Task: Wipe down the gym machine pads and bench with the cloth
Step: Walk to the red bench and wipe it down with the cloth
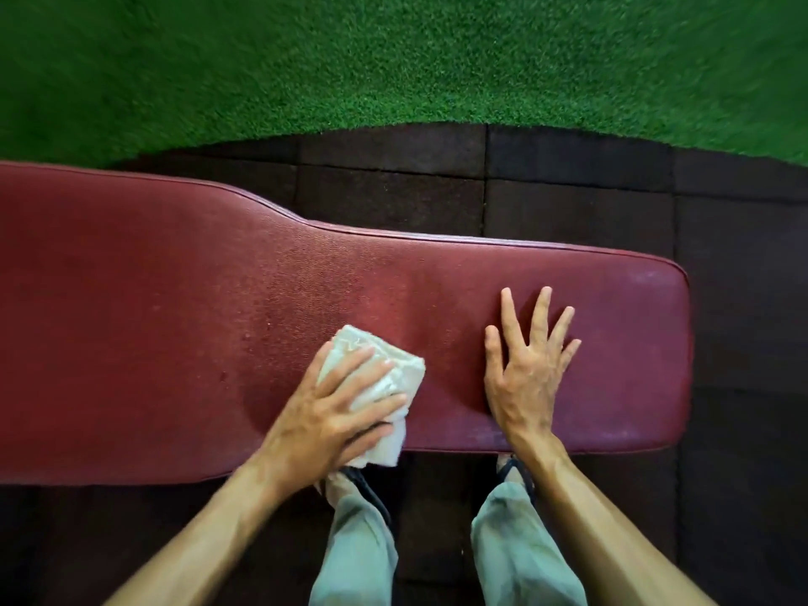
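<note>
Head view: left hand (332, 413) grip presses cloth (384, 378) on bench (175, 321); right hand (529, 369) spread flat.

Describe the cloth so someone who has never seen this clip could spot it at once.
Find the long dark red bench across the middle of the picture. Near its front edge, left of centre, the left hand presses flat on a folded cloth. It is the only pale, off-white thing on the bench; the right hand is bare.

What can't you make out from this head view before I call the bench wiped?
- Bench: its wide end is cut off by the left frame edge.
- Bench frame and legs: hidden under the pad.
- Cloth: partly covered by the left hand.
- Pad under the right hand: covered by the palm.
- Other machine pads: outside the view.
</note>
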The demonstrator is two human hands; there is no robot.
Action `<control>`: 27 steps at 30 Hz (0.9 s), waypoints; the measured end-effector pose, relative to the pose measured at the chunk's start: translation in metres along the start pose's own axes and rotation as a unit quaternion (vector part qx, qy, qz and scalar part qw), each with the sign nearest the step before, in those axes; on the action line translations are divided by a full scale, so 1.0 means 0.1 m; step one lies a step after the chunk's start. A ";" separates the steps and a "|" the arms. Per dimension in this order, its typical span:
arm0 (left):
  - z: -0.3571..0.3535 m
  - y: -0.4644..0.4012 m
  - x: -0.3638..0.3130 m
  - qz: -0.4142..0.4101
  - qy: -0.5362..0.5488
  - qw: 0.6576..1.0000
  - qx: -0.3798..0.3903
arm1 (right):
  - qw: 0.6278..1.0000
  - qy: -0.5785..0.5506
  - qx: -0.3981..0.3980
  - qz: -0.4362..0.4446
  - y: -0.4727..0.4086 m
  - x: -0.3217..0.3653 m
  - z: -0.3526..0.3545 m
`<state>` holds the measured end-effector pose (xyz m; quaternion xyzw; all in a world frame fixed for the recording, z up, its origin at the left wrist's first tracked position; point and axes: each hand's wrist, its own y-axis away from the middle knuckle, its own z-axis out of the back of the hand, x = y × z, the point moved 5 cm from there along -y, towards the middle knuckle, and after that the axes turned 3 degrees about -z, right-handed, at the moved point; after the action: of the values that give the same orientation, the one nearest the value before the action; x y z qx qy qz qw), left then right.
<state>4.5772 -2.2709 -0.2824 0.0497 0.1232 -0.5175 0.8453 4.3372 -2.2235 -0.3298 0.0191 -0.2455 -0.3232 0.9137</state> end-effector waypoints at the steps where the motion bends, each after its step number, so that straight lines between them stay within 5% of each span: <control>1: 0.10 0.15 0.17 -0.004 0.000 1.000 0.006 | 1.000 -0.003 0.000 -0.008 0.03 0.05 -0.02; 7: 0.47 -0.24 1.28 0.128 -0.031 0.990 -0.055 | 1.000 0.020 0.012 0.016 0.32 0.63 -0.33; 12: 0.19 -0.67 0.77 0.133 -0.002 0.989 -0.069 | 1.000 -0.018 0.008 -0.019 0.34 0.70 -0.37; 18: 0.28 0.48 0.42 0.060 0.025 0.998 -0.018 | 1.000 0.001 0.018 0.010 0.38 0.65 -0.35; 22: 0.63 0.91 1.18 0.157 0.014 0.986 -0.046 | 0.998 0.026 0.025 0.050 0.50 0.85 -0.45; 27: 0.65 -0.04 1.76 0.223 -0.013 0.969 -0.105 | 0.998 0.021 0.015 0.049 0.55 1.10 -0.59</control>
<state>4.6605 -2.4384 -0.2652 -0.0198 0.1512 -0.3006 0.9415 4.4704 -2.2539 -0.3233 0.0277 -0.2317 -0.2742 0.9329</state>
